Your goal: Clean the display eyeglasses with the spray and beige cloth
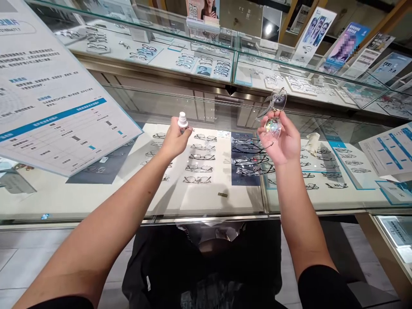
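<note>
My left hand [174,139] is closed around a small white spray bottle [183,120], its nozzle pointing up above the thumb. Raised over the counter, my right hand [285,139] grips a pair of thin-framed eyeglasses [273,128]. Droplets or bubbles speckle the lenses, and one lens stands higher than the other. Behind the glasses a greyish, see-through piece, perhaps a cloth, hangs from my fingers; its kind I cannot make out. Both hands are apart, above the glass display counter [206,199] with rows of eyeglasses [202,156] inside it.
A large printed price board [48,94] leans in at the left, and another printed sheet [391,150] stands at the right. A small greenish object [222,195] lies by the front edge. Across the back runs a second glass showcase [144,64] with advertising cards [313,34].
</note>
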Tool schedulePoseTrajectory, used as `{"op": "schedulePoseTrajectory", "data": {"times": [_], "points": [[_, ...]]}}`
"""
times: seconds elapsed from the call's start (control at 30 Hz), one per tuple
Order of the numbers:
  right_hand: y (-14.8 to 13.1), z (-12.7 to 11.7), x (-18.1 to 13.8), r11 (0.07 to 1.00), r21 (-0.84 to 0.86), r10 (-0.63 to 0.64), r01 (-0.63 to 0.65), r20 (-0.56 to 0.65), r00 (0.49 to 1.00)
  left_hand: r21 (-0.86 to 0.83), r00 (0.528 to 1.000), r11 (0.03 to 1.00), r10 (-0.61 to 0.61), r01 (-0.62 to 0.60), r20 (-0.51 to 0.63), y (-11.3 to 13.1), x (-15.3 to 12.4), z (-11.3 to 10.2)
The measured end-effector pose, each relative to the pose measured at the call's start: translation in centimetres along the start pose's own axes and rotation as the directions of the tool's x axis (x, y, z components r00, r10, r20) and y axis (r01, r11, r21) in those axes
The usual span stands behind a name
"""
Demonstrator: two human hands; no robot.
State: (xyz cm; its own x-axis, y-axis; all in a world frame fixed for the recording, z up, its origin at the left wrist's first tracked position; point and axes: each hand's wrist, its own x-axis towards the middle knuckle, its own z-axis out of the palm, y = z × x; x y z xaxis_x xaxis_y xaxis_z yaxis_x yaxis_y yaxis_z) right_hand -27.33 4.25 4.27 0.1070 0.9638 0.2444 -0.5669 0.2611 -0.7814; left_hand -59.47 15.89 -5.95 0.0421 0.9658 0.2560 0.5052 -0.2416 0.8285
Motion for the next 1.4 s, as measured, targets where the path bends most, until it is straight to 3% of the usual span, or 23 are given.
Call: {"op": "schedulePoseTrajectory", "data": {"times": [0.17,0.33,0.4,0.5,0.53,0.6,0.63,0.7,0.77,0.83,0.93,1.0,1.03,1.1,1.17,1.23,1.3,1.4], "points": [[-0.7,-1.3,0.7,0.998,0.058,0.0,-0.001,0.005,1.0,0.03,1.0,0.999,-0.028,0.028,-0.01,-1.1,0.5,0.1],[-1.7,-2.0,1.0,0.992,-0.112,-0.058,0.065,0.063,0.996,-0.041,0.998,0.999,0.0,-0.003,-0.062,0.1,-0.3,-0.3],[-2.8,-2.6,0.4,0.981,-0.177,-0.072,0.076,0.031,0.997,0.051,0.969,0.995,0.094,-0.084,-0.227,1.9,-1.6,-0.7],[-5.9,-3.9,-1.9,0.973,-0.219,-0.081,0.067,-0.059,0.995,0.333,0.832,0.923,0.332,-0.191,-0.443,6.1,-4.2,-0.6],[-7.3,-4.5,-3.0,0.973,-0.221,-0.087,0.067,-0.084,0.993,0.38,0.819,0.896,0.388,-0.229,-0.422,7.9,-5.0,-0.2],[-10.1,-5.8,-5.6,0.974,-0.21,-0.109,0.081,-0.124,0.986,0.376,0.849,0.855,0.464,-0.356,-0.253,12.1,-6.4,1.4],[-11.5,-6.5,-7.0,0.976,-0.199,-0.123,0.094,-0.141,0.982,0.335,0.863,0.835,0.494,-0.436,-0.106,14.5,-6.7,2.6],[-14.0,-7.7,-10.0,0.976,-0.18,-0.156,0.124,-0.177,0.972,0.207,0.843,0.817,0.522,-0.539,0.132,19.3,-6.7,6.3],[-15.9,-8.9,-12.8,0.97,-0.184,-0.196,0.157,-0.222,0.955,0.071,0.796,0.836,0.487,-0.544,0.359,23.5,-5.8,11.7],[-17.3,-10.0,-15.5,0.959,-0.208,-0.246,0.193,-0.269,0.931,-0.103,0.727,0.877,0.45,-0.47,0.519,26.5,-4.2,18.5],[-18.6,-11.8,-19.1,0.938,-0.261,-0.307,0.228,-0.321,0.896,-0.229,0.696,0.907,0.418,-0.353,0.584,28.6,-1.9,29.9],[-19.2,-13.1,-21.2,0.928,-0.305,-0.32,0.216,-0.349,0.881,-0.233,0.67,0.911,0.409,-0.34,0.62,28.8,-0.9,36.7],[-19.5,-13.7,-22.0,0.924,-0.323,-0.321,0.205,-0.364,0.874,-0.224,0.648,0.912,0.402,-0.342,0.646,28.7,-0.7,39.5],[-20.0,-14.7,-23.5,0.922,-0.336,-0.325,0.194,-0.394,0.86,-0.183,0.65,0.925,0.365,-0.332,0.666,28.5,-0.6,43.5],[-20.3,-15.4,-24.4,0.926,-0.324,-0.325,0.195,-0.418,0.848,-0.131,0.698,0.945,0.311,-0.299,0.645,28.3,-0.8,45.5],[-20.3,-15.7,-24.7,0.929,-0.317,-0.319,0.19,-0.426,0.847,-0.129,0.752,0.96,0.274,-0.247,0.599,28.2,-0.9,45.6],[-20.1,-15.4,-24.6,0.933,-0.313,-0.303,0.176,-0.423,0.854,-0.171,0.789,0.968,0.248,-0.182,0.563,28.2,-0.9,44.3],[-19.4,-14.1,-23.7,0.944,-0.285,-0.275,0.168,-0.397,0.876,-0.245,0.822,0.968,0.188,-0.061,0.538,28.5,-1.1,40.1]]}}
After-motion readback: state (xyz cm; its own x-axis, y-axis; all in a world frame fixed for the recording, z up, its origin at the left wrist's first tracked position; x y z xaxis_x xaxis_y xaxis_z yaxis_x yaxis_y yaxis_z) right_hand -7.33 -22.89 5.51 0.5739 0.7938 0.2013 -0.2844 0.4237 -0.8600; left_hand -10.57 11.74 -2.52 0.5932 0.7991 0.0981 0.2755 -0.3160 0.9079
